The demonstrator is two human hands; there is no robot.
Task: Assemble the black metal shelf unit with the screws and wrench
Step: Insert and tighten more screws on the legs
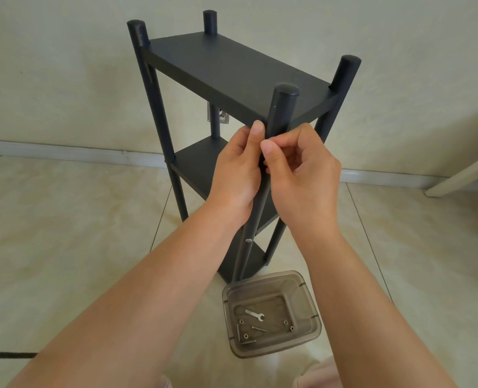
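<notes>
The black metal shelf unit (pixel 232 71) stands upright on the tiled floor, with three boards between four round posts. My left hand (pixel 236 175) grips the near front post (pixel 281 107) just below the top board, thumb up along it. My right hand (pixel 302 169) pinches something small against the same post with thumb and forefinger; what it holds is hidden. One screw head (pixel 249 240) shows lower on that post. A small silver wrench (pixel 255 315) lies in the clear plastic box (pixel 313 323) with a loose screw (pixel 258 328), several nuts and an L-shaped key (pixel 242 338).
The box sits on the floor right at the shelf's foot, between my arms. A pale wall and skirting run behind the shelf. A light wooden leg (pixel 461 175) slants in at the right edge. A dark cable (pixel 5 355) lies on the floor at lower left.
</notes>
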